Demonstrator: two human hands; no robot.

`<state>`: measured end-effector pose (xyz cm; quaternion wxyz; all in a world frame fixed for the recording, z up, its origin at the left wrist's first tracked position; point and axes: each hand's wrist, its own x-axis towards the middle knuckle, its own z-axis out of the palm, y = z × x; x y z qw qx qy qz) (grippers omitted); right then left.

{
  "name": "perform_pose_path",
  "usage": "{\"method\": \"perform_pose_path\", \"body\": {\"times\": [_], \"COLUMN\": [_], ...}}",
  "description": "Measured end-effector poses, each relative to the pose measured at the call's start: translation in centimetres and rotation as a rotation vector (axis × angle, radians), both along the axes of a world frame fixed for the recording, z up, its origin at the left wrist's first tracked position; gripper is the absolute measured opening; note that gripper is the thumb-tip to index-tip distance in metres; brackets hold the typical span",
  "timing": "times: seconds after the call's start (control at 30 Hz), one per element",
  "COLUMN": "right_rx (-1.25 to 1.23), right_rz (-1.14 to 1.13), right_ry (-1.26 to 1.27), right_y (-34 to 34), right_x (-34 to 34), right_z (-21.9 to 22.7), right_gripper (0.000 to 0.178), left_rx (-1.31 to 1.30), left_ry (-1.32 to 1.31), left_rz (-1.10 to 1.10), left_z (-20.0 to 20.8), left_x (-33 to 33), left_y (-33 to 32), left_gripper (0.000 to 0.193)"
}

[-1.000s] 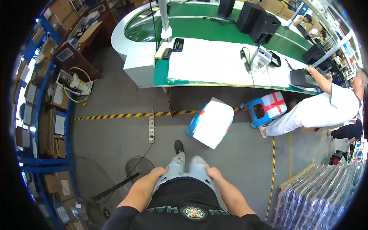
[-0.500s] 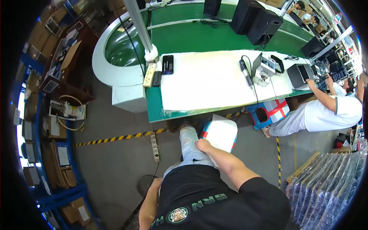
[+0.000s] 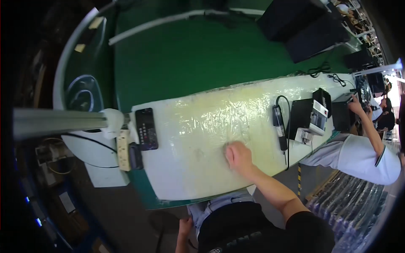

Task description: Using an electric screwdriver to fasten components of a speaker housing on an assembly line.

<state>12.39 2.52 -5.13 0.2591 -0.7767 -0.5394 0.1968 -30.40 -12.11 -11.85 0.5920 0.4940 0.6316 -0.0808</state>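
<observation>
My right hand (image 3: 238, 157) is closed in a fist on the white worktop covering (image 3: 185, 168), right of its middle. Its fingers curl inward, and whatever they hold, if anything, is hidden. Below the table edge, my left hand (image 3: 185, 226) hangs by my hip with its fingers curled. Nothing in it can be made out. A dark phone-like device (image 3: 146, 128) lies on the covering at the left. To the right of my right hand lies a black electric screwdriver (image 3: 279, 126) with a cord.
A cream power strip (image 3: 123, 149) and a metal post (image 3: 63, 121) stand at the left edge. Black and white boxes (image 3: 310, 118) sit at the right, near a co-worker in a white shirt (image 3: 358, 156). Large black speakers (image 3: 312, 36) stand on the green conveyor (image 3: 181, 63).
The view has come closer to the table and turned. My right hand has risen from beside my thigh and the white-topped stool onto the worktop. My left hand stays low by my side.
</observation>
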Motion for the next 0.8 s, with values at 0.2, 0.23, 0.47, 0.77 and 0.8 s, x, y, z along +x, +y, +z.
{"method": "perform_pose_path", "body": {"times": [0.2, 0.23, 0.47, 0.77, 0.8], "right_rx": [0.365, 0.371, 0.464, 0.404, 0.429], "right_rz": [0.087, 0.097, 0.048, -0.020, -0.021], "right_ry": [-0.137, -0.099, 0.055, 0.120, 0.118], "right_y": [0.4, 0.4, 0.4, 0.2, 0.2], "right_x": [2.5, 2.4, 2.4, 3.1, 3.2], "right_z": [-3.5, -3.7, -4.1, -3.3, -3.3], "right_gripper": [0.011, 0.011, 0.020, 0.028, 0.028], "left_rx": [0.049, 0.110, 0.463, 0.512, 0.622], "left_ry": [-0.094, -0.138, -0.083, -0.281, -0.208], "left_rz": [-0.139, -0.252, -1.058, -0.625, -0.606], "left_z": [-5.4, -6.3, -4.2, 16.0, 16.0], "left_x": [5.2, 5.6, 11.6, 26.6, 27.7], "left_y": [-0.8, -0.9, 1.2, 12.0, 13.7], "left_gripper": [0.027, 0.025, 0.029, 0.017, 0.017]}}
